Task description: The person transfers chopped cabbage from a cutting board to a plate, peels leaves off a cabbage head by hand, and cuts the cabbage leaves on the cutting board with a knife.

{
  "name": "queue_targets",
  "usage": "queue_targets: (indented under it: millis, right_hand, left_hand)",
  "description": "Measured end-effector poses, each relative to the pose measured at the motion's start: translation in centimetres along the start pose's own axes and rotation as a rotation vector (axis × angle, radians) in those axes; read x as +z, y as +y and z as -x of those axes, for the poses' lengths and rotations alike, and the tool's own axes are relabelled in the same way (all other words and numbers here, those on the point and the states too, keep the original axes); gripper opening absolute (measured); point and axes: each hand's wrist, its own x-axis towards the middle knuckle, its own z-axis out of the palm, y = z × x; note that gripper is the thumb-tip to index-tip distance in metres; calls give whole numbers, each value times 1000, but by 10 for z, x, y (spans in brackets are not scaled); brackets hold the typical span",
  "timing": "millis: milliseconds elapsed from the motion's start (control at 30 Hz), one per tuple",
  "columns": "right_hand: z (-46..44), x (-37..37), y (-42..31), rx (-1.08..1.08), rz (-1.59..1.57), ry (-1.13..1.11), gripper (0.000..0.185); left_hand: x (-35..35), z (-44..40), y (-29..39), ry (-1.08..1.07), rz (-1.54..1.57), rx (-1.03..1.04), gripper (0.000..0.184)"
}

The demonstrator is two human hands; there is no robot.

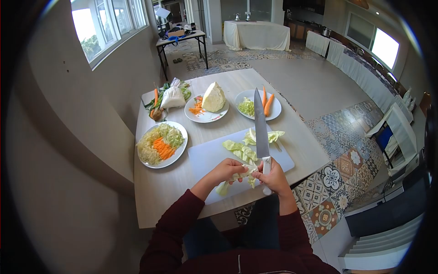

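Observation:
My right hand (272, 176) grips the white handle of a large kitchen knife (261, 128), its blade pointing up and away from me. Between both hands is a piece of cabbage leaf (247, 171); my left hand (230, 171) is closed on it, and the right fingertips appear to touch it too. Below them lies a white cutting board (205, 157). Several pale green cabbage leaves (239, 151) rest on the board, just beyond my hands and partly behind the blade.
A plate (183, 145) of shredded vegetables stands left. Behind are a plate (207, 119) with a cabbage wedge (213, 97), another plate (276, 109) with carrots (268, 104), and a plastic bag (173, 97) beside vegetables. A wall (105, 114) borders the table's left side.

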Motion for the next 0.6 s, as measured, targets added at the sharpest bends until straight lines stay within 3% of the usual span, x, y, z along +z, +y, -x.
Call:
queue_targets:
  millis: [67, 167, 300, 400, 500, 600]
  right_hand:
    - [6, 2, -6, 3, 100, 19, 27]
    - [7, -7, 4, -230, 567, 121, 26]
    - [1, -33, 35, -86, 355, 310, 26]
    - [2, -43, 14, -12, 217, 458, 27]
    - [-5, -55, 15, -70, 190, 545, 28]
    - [-13, -65, 17, -79, 134, 576, 28]
  left_hand:
    - [0, 0, 0, 9, 7, -40, 26]
    - [-9, 6, 7, 107, 19, 0, 25]
    - [-37, 4, 22, 358, -41, 131, 28]
    - [-50, -20, 33, 368, -273, 295, 28]
    - [-36, -41, 49, 261, -913, 436, 27]
    - [-19, -62, 46, 220, -1075, 404, 30]
